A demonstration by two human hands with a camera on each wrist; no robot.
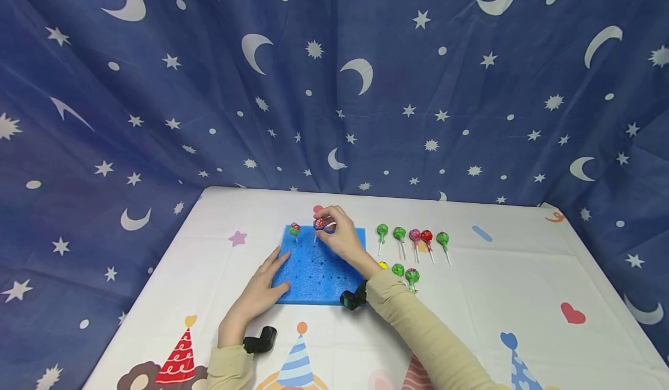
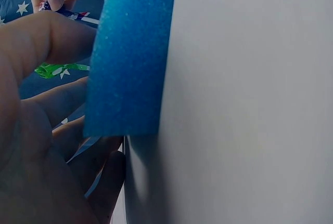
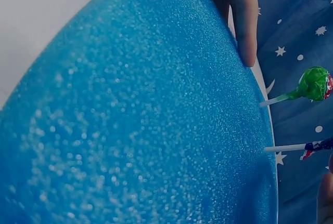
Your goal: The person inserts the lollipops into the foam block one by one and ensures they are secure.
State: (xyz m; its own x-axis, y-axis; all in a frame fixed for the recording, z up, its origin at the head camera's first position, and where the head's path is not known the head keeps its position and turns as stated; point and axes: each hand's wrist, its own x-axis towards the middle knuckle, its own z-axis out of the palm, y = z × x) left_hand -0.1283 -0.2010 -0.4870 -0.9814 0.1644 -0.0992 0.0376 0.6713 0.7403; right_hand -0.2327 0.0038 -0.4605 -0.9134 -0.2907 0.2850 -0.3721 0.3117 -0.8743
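Observation:
A blue foam block dotted with small holes lies on the table. My right hand pinches a lollipop in a dark blue and red wrapper above the block's far part. Its white stick points down and meets the foam surface; how deep it sits I cannot tell. Left of it, a green and red lollipop stands upright in the foam near the far left corner. My left hand rests along the block's left edge, fingers spread and thumb on the near part.
Right of the block lies a row of several lollipops, green, pink and red. Nearer lie two green ones and a yellow one, partly behind my right arm. A starry blue curtain hangs behind the table.

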